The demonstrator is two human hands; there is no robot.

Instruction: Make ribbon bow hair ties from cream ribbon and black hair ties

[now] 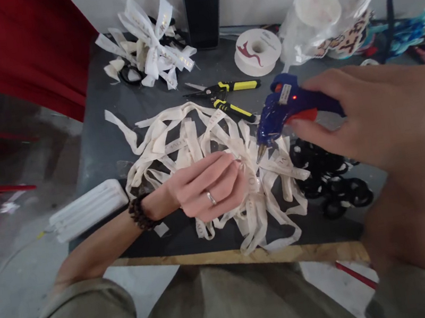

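Observation:
My right hand (381, 105) is wrapped round the handle of a blue hot glue gun (276, 116) with a red trigger and a small lit red light. The gun tilts downward, its metal nozzle just right of my left fingertips. My left hand (212, 186), with a ring on one finger, is closed in a pinch on a cream ribbon (241, 164), mostly hidden by the fingers. Beneath and around it spreads a loose heap of printed cream ribbon strips (262, 215). Black hair ties (336, 188) lie piled below my right hand.
Yellow-and-black pliers (226, 92) lie open behind the heap, near a ribbon spool (258, 51). Finished-looking white bows (154, 44) are piled at the back left. A white power strip-like box (89, 208) sits at the left edge. Clear plastic wrapping (307, 20) stands back right.

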